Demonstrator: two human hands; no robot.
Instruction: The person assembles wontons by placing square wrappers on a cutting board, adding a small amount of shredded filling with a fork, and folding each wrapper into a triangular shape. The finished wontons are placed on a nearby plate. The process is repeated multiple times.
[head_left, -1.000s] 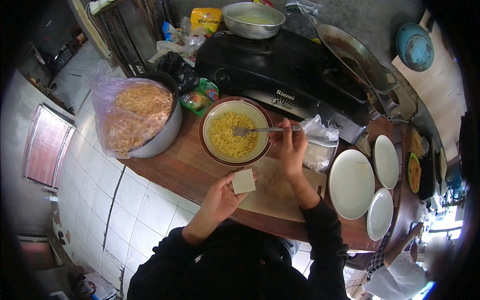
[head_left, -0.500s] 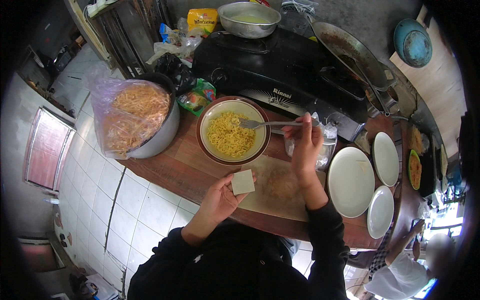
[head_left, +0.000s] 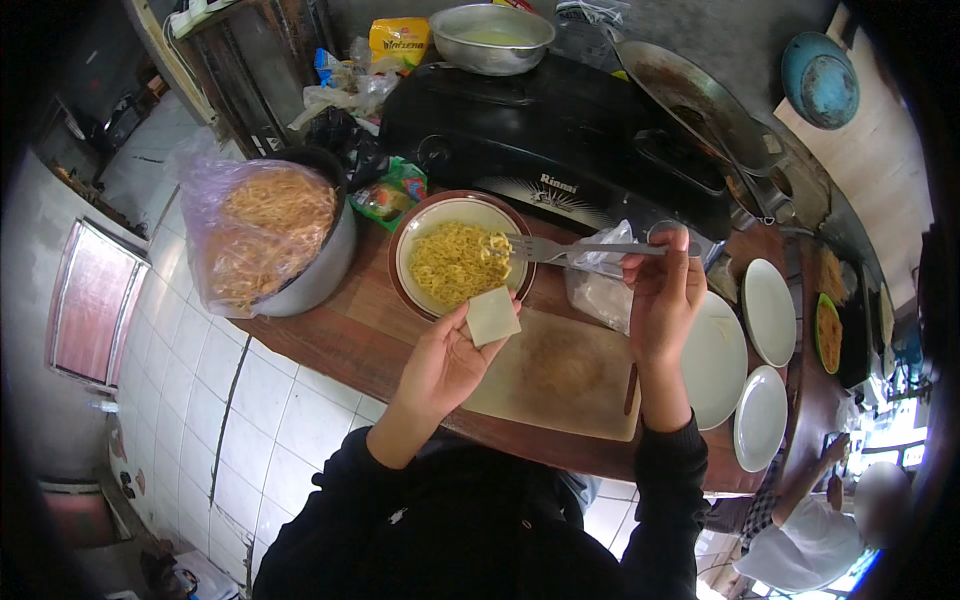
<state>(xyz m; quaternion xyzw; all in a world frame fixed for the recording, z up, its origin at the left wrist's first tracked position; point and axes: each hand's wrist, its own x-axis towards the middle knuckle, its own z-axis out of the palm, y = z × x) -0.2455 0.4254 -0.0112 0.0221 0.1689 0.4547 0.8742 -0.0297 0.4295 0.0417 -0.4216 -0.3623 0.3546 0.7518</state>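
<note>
A square, pale dough wrapper (head_left: 493,317) lies across the fingers of my left hand (head_left: 438,362), held at its edge near the bowl's front rim. My right hand (head_left: 664,303) grips a metal fork (head_left: 580,249) by its handle, to the right of the bowl. The fork's tines reach over the right side of the bowl (head_left: 403,290), with some noodles caught at them. Inside that brown-rimmed bowl is a heap of yellow noodles (head_left: 455,262). Beneath my hands lies a worn cutting board (head_left: 560,385).
A black gas stove (head_left: 520,130) stands behind the bowl, bearing a metal basin (head_left: 492,40) and a wok (head_left: 690,85). White plates (head_left: 770,315) sit at right. A large pot (head_left: 325,270) with a bag of shredded food (head_left: 265,235) is at left. Another person (head_left: 805,540) is at far right.
My left hand has raised the wrapper toward the bowl's front rim. My right hand has moved right with the fork, whose tines have shifted from the noodle heap to the bowl's right side.
</note>
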